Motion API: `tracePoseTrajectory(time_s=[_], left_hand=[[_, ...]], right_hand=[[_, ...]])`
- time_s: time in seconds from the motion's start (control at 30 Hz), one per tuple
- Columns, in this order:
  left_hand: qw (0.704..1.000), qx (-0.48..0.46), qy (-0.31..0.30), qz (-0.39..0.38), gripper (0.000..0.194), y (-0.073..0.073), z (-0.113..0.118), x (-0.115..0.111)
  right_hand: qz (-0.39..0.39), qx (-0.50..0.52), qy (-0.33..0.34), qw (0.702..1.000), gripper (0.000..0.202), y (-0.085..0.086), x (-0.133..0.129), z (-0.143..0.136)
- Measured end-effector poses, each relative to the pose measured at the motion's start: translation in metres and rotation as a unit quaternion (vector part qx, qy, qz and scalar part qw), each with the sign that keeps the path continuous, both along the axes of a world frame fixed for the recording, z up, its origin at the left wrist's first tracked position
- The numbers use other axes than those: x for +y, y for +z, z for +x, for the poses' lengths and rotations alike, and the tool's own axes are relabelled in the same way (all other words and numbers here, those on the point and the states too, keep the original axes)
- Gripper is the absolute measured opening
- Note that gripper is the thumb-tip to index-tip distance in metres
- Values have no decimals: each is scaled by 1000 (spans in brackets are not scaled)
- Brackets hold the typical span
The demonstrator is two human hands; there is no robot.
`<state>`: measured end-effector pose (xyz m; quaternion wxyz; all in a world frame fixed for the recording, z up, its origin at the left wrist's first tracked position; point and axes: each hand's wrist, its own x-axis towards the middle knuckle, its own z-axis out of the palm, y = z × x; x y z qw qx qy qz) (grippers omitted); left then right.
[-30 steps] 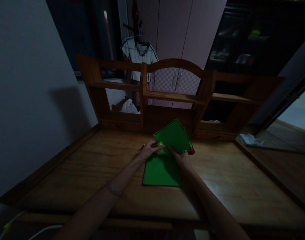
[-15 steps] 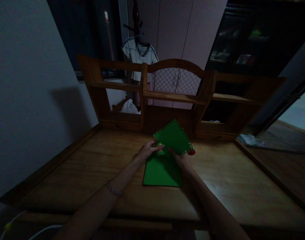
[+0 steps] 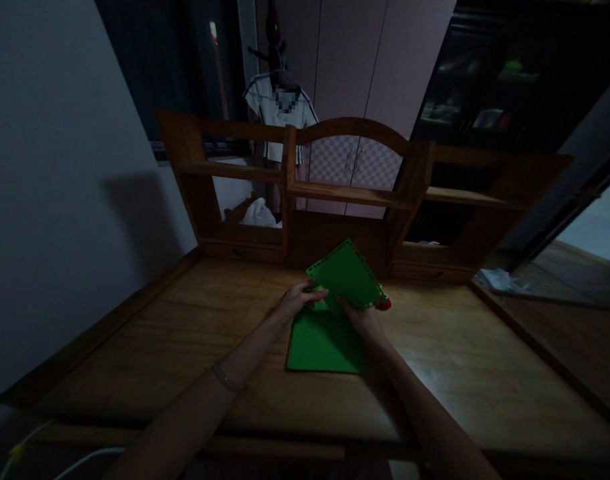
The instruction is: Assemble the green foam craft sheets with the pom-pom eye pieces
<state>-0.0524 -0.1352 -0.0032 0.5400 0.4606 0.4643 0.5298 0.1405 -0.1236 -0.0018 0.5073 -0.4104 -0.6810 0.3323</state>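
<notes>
My right hand point(image 3: 365, 323) is closed on a green sheet point(image 3: 349, 273) with small holes along its edges, thumb lying on its face. The sheet is raised and turned corner-up. My left hand point(image 3: 299, 300) is closed at the sheet's left edge, thumb over the front and fingers partly hidden behind. A small yellow-green patch point(image 3: 319, 291) shows by the left thumb; its kind is unclear. Something red point(image 3: 384, 303) pokes out at the sheet's right corner. Below, a second green sheet point(image 3: 325, 347) lies flat on the wooden desk point(image 3: 209, 327), partly covered by my right hand.
A wooden shelf unit point(image 3: 347, 194) with small drawers stands along the desk's back edge. Behind it a white shirt point(image 3: 285, 120) hangs on a stand before pale cabinets. A wall point(image 3: 59, 200) bounds the left side. A white cable point(image 3: 89, 457) runs at lower left.
The raised sheet's right corner has shifted slightly, and a bit more of the red thing shows there. Both hands keep nearly the same place.
</notes>
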Motion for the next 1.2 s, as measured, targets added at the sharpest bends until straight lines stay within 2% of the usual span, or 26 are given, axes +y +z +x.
tracePoseTrajectory(time_s=[0.2, 0.5, 0.67, 0.8, 0.97, 1.2], left_hand=[[1000, -12, 11, -22, 49, 5, 2, -5], [999, -8, 30, -25, 51, -2, 2, 3], [1000, 27, 8, -4, 48, -2, 2, 6], [1000, 13, -7, 4, 47, -3, 2, 7], [1000, 2, -19, 5, 47, -2, 2, 7], [999, 22, -38, 18, 49, -4, 5, 3]], right_hand=[[10, 7, 8, 1000, 55, -3, 1, -1], [10, 14, 9, 1000, 57, -1, 0, -2], [-29, 53, 6, 998, 58, 2, -3, -3], [-79, 81, 9, 993, 56, 5, -5, -4], [-77, 90, 14, 993, 54, 7, -4, -3], [-91, 74, -31, 993, 58, 6, -2, -1]])
